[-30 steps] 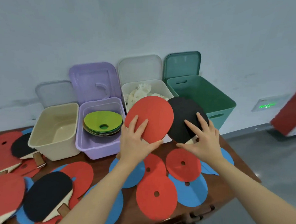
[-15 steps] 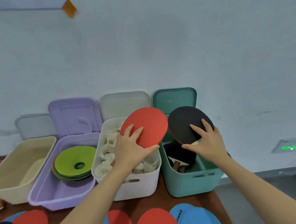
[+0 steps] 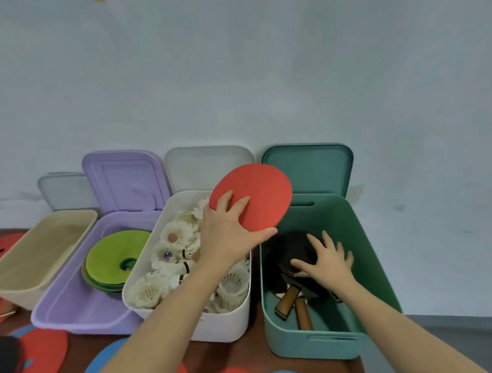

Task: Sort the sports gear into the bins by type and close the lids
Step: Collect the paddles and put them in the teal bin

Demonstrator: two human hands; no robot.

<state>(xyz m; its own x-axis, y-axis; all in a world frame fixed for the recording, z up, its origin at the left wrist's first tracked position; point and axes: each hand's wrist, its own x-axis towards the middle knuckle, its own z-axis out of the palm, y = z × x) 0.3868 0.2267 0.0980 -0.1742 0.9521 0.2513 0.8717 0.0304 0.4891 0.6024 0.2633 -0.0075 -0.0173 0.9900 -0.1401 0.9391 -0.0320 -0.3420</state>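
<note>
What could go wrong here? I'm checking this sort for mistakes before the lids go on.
The left hand holds the red paddle partly above the white bin of shuttlecocks; released now, it might land there instead of in the green bin. The right hand presses the black paddle onto paddles already inside; the pile may sit high and block the lid.

A pale blue-grey wall (image 3: 260, 70) fills the far side, scuffed low at the left; a dark brown wooden table (image 3: 229, 353) stands against it; grey floor (image 3: 461, 343) shows at the near right.
</note>
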